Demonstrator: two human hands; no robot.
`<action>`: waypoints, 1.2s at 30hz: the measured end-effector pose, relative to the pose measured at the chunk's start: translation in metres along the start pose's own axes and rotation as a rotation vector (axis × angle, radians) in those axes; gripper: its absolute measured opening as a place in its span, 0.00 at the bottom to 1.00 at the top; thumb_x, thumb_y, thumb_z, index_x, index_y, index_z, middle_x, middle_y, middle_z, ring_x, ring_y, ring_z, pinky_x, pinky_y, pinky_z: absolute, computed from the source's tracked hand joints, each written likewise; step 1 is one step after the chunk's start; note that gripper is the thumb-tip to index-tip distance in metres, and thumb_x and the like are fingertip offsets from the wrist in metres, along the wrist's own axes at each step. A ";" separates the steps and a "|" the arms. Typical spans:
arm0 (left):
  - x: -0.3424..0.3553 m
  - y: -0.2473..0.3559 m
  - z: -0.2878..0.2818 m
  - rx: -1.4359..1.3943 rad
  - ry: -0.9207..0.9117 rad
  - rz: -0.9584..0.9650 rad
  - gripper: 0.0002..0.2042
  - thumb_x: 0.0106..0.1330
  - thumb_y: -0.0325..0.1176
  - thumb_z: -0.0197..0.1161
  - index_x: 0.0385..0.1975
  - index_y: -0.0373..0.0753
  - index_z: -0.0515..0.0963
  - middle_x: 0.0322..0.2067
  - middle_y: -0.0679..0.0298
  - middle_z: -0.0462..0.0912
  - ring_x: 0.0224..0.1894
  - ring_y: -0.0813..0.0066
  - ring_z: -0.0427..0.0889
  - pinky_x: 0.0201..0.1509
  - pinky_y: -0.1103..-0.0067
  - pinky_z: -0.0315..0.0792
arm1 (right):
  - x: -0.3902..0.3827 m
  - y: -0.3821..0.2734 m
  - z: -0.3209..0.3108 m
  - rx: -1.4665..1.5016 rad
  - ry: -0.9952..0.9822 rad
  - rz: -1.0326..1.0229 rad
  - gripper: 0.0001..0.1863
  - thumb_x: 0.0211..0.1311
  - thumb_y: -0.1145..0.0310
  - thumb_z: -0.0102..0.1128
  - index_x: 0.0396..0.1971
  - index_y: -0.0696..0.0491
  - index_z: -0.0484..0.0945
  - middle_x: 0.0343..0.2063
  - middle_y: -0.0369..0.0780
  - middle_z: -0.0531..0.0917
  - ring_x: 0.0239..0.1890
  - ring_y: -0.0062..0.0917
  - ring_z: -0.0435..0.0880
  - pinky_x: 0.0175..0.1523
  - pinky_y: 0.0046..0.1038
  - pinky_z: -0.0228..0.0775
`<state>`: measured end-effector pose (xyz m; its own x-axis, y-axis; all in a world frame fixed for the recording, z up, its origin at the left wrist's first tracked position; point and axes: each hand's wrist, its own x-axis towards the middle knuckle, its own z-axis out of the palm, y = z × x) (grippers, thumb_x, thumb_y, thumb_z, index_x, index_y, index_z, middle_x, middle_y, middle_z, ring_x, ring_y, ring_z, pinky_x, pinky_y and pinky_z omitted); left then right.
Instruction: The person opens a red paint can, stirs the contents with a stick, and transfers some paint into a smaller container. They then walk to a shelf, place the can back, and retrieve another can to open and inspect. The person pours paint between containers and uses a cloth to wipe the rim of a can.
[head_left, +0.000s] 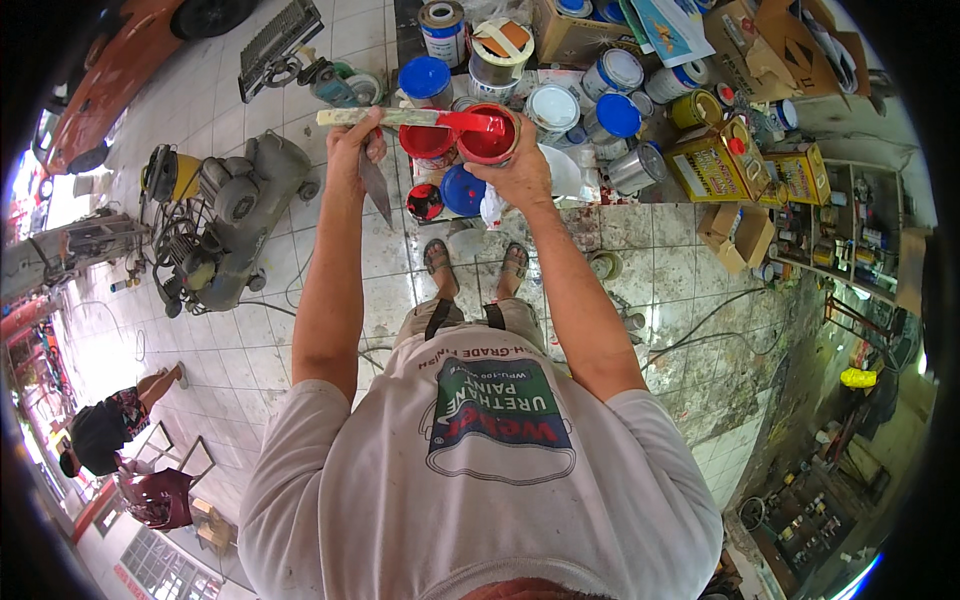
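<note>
My left hand (354,142) is closed round a pale flat stirring stick (385,117), held nearly level. Below the same fingers a pointed grey blade (375,185) hangs down, looking like a putty knife. Wet red paint coats the stick's right end, which reaches over the mouth of a small paint can (489,158). My right hand (522,178) grips that can from the right side, its mouth tilted up towards me and red inside. Just left of it, under the stick, stands a larger open can of red paint (428,148). A blue lid (462,190) and a red-smeared small tin (425,202) are nearer me.
Several paint cans crowd the bench, including a blue-lidded can (426,80) and a white-lidded can (552,107). Yellow rectangular tins (715,163) stand to the right. An air compressor (235,210) is on the tiled floor at left. Another person (105,432) is at far left.
</note>
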<state>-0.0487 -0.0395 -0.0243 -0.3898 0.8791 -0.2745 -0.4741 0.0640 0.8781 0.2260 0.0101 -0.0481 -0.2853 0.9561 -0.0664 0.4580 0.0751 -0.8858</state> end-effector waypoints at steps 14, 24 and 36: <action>-0.011 0.001 -0.006 -0.151 -0.077 0.043 0.09 0.74 0.34 0.68 0.33 0.37 0.79 0.14 0.68 0.72 0.14 0.80 0.65 0.21 0.79 0.58 | 0.003 0.005 0.001 0.003 -0.019 0.010 0.60 0.37 0.60 0.89 0.71 0.49 0.58 0.60 0.46 0.83 0.63 0.44 0.83 0.66 0.41 0.75; -0.010 0.002 -0.012 -0.161 -0.095 0.054 0.07 0.78 0.33 0.63 0.38 0.35 0.80 0.16 0.70 0.72 0.15 0.81 0.63 0.22 0.79 0.58 | 0.003 0.003 0.000 -0.033 -0.027 0.009 0.60 0.38 0.58 0.90 0.71 0.50 0.58 0.60 0.47 0.83 0.62 0.43 0.83 0.65 0.40 0.76; -0.009 0.003 -0.023 -0.008 -0.047 0.033 0.08 0.72 0.36 0.69 0.34 0.42 0.78 0.18 0.71 0.74 0.17 0.82 0.70 0.23 0.79 0.62 | 0.006 0.012 0.008 0.204 -0.025 -0.166 0.53 0.41 0.64 0.89 0.68 0.52 0.64 0.60 0.45 0.82 0.62 0.39 0.83 0.67 0.39 0.74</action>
<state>-0.0648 -0.0585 -0.0279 -0.3682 0.9017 -0.2268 -0.4682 0.0309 0.8831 0.2232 0.0141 -0.0634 -0.3643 0.9279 0.0787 0.2244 0.1695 -0.9596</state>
